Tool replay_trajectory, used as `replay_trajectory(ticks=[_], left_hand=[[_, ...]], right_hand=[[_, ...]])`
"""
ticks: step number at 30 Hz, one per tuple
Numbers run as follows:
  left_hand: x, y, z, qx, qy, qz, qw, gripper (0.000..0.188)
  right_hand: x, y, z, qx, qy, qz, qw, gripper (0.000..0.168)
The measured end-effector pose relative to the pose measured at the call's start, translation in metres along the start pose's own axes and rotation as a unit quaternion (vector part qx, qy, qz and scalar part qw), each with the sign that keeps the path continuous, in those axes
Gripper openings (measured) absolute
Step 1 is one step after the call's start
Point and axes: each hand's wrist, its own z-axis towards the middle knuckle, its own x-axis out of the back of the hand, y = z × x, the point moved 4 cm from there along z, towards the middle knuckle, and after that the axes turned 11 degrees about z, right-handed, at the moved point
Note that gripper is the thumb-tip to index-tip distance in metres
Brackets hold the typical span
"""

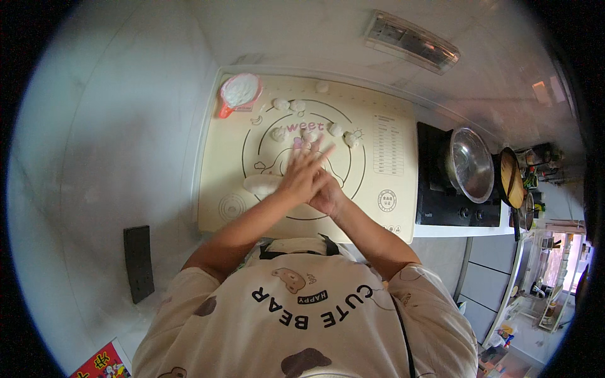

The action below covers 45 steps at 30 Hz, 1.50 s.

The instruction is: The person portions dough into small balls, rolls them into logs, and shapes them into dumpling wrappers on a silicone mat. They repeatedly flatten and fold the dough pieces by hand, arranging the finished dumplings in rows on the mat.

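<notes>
My left hand (302, 176) lies over my right hand (327, 191), palms close together above the cream silicone kneading mat (392, 127). The left fingers are spread; whether anything is between the palms is hidden. A flattened white piece of dough (261, 184) lies on the mat at the left wrist. Beyond the fingers are several small white dough balls: one (280, 134) at the left, one (310, 135) just past the fingertips, others (335, 129) to the right and a pair (289, 105) farther back. A pink-red measuring cup (226, 110) of white flour (241, 90) stands at the mat's back left corner.
Right of the mat is a black gas hob (432, 208) bearing a large metal bowl (471, 165); a pan with a wooden lid (513, 177) is beside it. Walls border the mat at the left and back. A black socket strip (139, 264) is on the left wall.
</notes>
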Motion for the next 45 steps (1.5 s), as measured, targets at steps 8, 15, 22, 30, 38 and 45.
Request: replay_trajectory(ticks=[8, 15, 22, 30, 38, 45], left_hand=[[-0.038, -0.064, -0.051, 0.113, -0.056, -0.045, 0.991, 0.064], [-0.061, -0.067, -0.094, 0.067, -0.147, 0.159, 0.974, 0.081], [-0.056, -0.102, -0.104, -0.037, -0.203, 0.144, 0.968, 0.064], [-0.045, -0.088, -0.114, -0.032, -0.174, 0.159, 0.971, 0.067], [-0.055, -0.112, -0.099, -0.009, -0.261, 0.118, 0.958, 0.089], [-0.088, -0.043, -0.100, 0.062, -0.147, 0.052, 0.986, 0.083]], right_hand=[[0.011, -0.092, 0.073, 0.137, 0.037, 0.044, 0.989, 0.034], [0.105, -0.059, 0.077, 0.308, 0.045, -0.696, 0.647, 0.081], [0.098, -0.003, 0.027, 0.137, 0.111, -0.885, 0.432, 0.076], [0.102, -0.011, 0.013, 0.019, 0.037, -0.784, 0.619, 0.063], [0.123, -0.037, 0.020, 0.074, 0.027, -0.883, 0.464, 0.063], [0.100, 0.055, 0.031, 0.242, 0.027, -0.854, 0.459, 0.069]])
